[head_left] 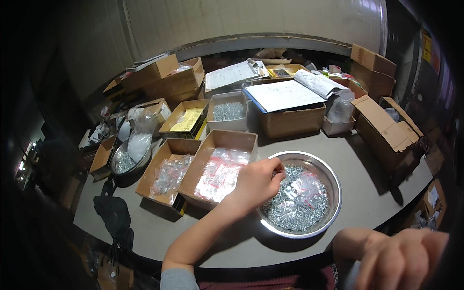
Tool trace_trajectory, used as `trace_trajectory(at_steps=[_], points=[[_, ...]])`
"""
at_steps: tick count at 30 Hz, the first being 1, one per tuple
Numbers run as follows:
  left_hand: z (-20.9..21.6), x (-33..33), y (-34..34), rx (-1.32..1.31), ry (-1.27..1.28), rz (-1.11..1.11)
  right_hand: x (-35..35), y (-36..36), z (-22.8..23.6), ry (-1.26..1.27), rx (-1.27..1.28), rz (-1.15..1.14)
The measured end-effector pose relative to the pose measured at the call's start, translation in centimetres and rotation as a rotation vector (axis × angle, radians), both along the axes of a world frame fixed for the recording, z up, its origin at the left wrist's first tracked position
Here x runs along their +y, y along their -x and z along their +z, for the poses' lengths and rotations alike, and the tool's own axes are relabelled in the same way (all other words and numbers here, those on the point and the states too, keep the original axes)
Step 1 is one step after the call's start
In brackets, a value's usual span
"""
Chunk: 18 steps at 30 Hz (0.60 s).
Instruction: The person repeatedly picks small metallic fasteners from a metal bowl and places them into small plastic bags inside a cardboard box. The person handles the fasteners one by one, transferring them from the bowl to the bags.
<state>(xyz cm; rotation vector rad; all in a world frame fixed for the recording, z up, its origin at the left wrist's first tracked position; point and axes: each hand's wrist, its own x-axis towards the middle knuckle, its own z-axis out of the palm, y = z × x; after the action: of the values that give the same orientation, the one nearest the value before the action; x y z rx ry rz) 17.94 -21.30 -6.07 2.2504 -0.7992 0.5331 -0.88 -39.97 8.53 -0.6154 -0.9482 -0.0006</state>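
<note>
A round steel bowl (pixel 337 193) full of small silvery screws (pixel 295 220) stands in front of me. On the screws lie some clear plastic bags (pixel 309 187) with red strips. My left hand (pixel 258 182) is over the bowl's left rim, thumb and fingers pinched together; whatever is between them is too small or hidden to name. At the lower right, close to the camera, my right hand (pixel 403 258) is raised beyond the table's front edge. Its fingers are curled and slightly blurred, and their inner side is hidden.
Left of the bowl, a cardboard box (pixel 232 137) holds red-striped plastic bags, beside another box (pixel 162 145) of filled bags. Behind are a white box (pixel 227 98) of screws and a clipboard (pixel 285 96) on a carton. A metal pan (pixel 116 159) stands left; an open carton (pixel 386 125) stands right.
</note>
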Motion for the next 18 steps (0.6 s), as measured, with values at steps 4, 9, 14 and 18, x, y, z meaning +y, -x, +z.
trace_trajectory(at_steps=[4,9,14,18], points=[[0.6,-0.7,-0.7,0.085,0.076,-0.118,-3.6,-5.3,-1.9,-0.147,-0.461,0.211],[2.9,0.8,-0.7,0.358,0.174,-0.109,-4.3,-8.5,-1.9,0.948,0.112,-0.489],[4.4,1.1,-0.5,0.451,0.145,-0.103,-6.3,-11.2,-10.5,2.096,-0.476,-0.457],[3.3,1.6,-1.0,0.392,0.145,-0.179,-5.8,-10.5,-12.8,2.158,-0.492,-0.472]])
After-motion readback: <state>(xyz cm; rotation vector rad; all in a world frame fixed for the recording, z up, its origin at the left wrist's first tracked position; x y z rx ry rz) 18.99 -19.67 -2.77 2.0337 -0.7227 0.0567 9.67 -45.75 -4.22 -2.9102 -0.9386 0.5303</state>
